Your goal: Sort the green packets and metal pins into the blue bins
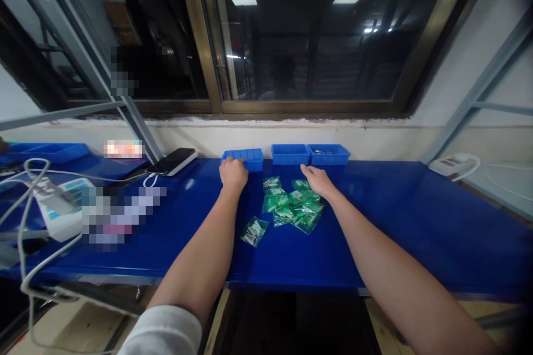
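Observation:
My left hand [234, 173] is at the left blue bin [252, 161], its curled fingers closed over the front left part of the rim. My right hand [317, 180] is over the back right of a pile of small green-tinted plastic bags [293, 208], in front of the other bins. Its fingers stretch forward and to the left, and nothing shows in them. The bags hold small pale and metallic pieces that I cannot make out. One separate clear bag [254, 231] of similar pieces lies on the table, nearer to me and left of the pile.
A middle blue bin [290, 154] and a right blue bin [328, 154] with metal pieces stand by the wall. On the blue table [400, 222], a black-topped device [175, 161] and a white device [66, 208] with cables are at left. A power strip [453, 163] is at right.

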Tool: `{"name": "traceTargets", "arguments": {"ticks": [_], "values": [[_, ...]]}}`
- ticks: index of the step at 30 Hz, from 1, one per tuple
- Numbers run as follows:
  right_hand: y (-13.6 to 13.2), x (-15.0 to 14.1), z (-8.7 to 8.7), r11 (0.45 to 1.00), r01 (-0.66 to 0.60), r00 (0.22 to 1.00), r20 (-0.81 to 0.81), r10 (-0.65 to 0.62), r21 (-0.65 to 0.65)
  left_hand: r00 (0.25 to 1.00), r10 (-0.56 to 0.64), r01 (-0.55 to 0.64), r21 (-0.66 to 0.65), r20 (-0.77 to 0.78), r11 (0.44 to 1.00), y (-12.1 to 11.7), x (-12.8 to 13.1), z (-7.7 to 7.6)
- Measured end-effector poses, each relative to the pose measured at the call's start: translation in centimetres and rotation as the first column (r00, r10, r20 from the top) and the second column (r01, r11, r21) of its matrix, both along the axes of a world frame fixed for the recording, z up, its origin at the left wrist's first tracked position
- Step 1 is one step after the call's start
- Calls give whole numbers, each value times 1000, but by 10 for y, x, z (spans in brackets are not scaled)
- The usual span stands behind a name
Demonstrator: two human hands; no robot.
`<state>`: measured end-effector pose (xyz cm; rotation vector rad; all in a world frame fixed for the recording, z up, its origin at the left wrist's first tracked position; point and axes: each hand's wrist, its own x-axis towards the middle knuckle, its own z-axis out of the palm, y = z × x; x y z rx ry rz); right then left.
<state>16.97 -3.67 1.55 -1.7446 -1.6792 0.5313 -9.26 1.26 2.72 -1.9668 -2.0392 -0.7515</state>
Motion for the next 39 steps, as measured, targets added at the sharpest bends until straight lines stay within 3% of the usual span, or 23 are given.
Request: {"name": "traceTargets", "arguments": {"ticks": [5,10,15,19,23,26,28,30,33,36,39], "values": [[0,0,-1,1000,-4,1000,-3,4,8,994,-105,107,-52,36,993,11,3,-11],[1,0,-2,999,-37,999,-37,38,26,957,-272,288,-229,99,930,19,6,-20],[1,2,0,997,-73,987,-145,75,16,963,-236,261,-244,127,934,18,7,-17],[1,5,0,982,-186,948,-259,185,20,964,-235,264,-345,123,901,11,6,-3],[-5,6,0,961,-275,943,-196,269,-5,907,-375,420,-463,190,781,-15,7,26],[-10,5,2,965,-258,961,-110,253,-37,885,-424,449,-605,196,657,-47,6,50],[-12,5,3,966,-254,964,-92,249,-49,861,-471,477,-630,194,613,-71,1,56],[-12,4,3,966,-254,964,-97,249,-50,815,-554,530,-609,172,591,-93,-4,49],[-11,3,1,970,-239,968,-93,235,-44,787,-608,538,-592,99,600,-116,-9,23],[-10,0,-1,975,-219,974,-70,217,-26,761,-646,573,-521,53,632,-122,-3,-2],[-7,-2,-4,980,-197,978,-75,196,4,732,-682,630,-396,14,668,-114,16,-11]]}}
